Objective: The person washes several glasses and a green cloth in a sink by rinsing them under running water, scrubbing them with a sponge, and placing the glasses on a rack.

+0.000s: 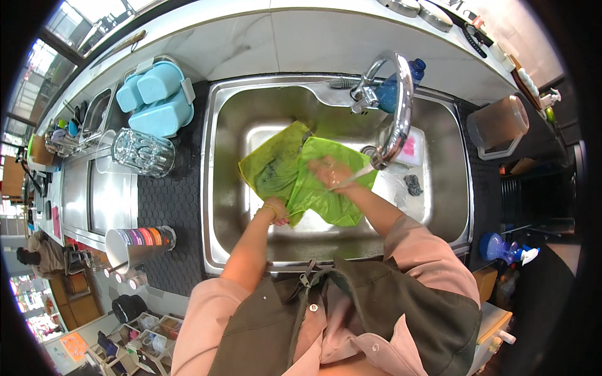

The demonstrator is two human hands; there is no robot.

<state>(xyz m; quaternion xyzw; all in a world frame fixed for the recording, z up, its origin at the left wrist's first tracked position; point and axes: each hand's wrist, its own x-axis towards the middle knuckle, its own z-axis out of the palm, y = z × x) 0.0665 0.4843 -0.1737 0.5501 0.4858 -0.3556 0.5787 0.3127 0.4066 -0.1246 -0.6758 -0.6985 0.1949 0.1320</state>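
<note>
A green cloth bag or cover (pixel 338 207) lies spread in the stainless steel sink (pixel 376 249), its left part darker and stained. My left hand (pixel 276 210), with a yellow band at the wrist, grips the fabric's lower edge. Over the brighter right part is my right hand (pixel 331 173), blurred and wet, its fingers apart against the cloth. A thin stream of water from the curved chrome faucet (pixel 404 108) runs onto that hand. To the right, on the sink bottom, are a dark scouring pad (pixel 414 185) and a clear container (pixel 416 146) with something pink inside.
Behind the faucet stands a blue bottle (pixel 392 89). Light-blue containers (pixel 162 110), a glass jar (pixel 143 151) and a striped paper tub (pixel 141 242) line the left counter. At right are a plastic pitcher (pixel 497 124) and a spray bottle (pixel 501 248). A person (pixel 44 256) is far left.
</note>
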